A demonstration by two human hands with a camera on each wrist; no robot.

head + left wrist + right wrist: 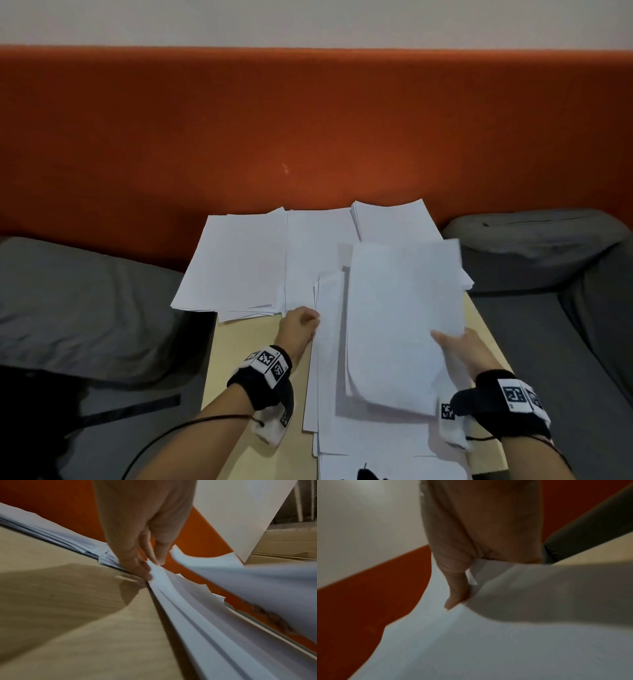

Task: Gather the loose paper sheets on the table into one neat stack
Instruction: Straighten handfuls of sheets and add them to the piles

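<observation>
White paper sheets cover the small wooden table (260, 383). My right hand (455, 342) grips a thick bundle of sheets (400, 315) by its right edge, thumb on top, holding it above the table; the right wrist view shows the thumb (457, 591) pressed on the bundle (471, 642). My left hand (301, 322) pinches the left edge of a narrow pile (330, 342) lying on the table; in the left wrist view the fingertips (147, 569) pinch those sheets (180, 601). More loose sheets (239, 260) lie spread at the far left and another pile (390, 219) at the far right.
The table stands against an orange sofa back (308, 130). Grey cushions lie left (78, 301) and right (534, 246) of the table. Bare wood shows at the table's near left. A cable (178, 435) hangs from my left wrist.
</observation>
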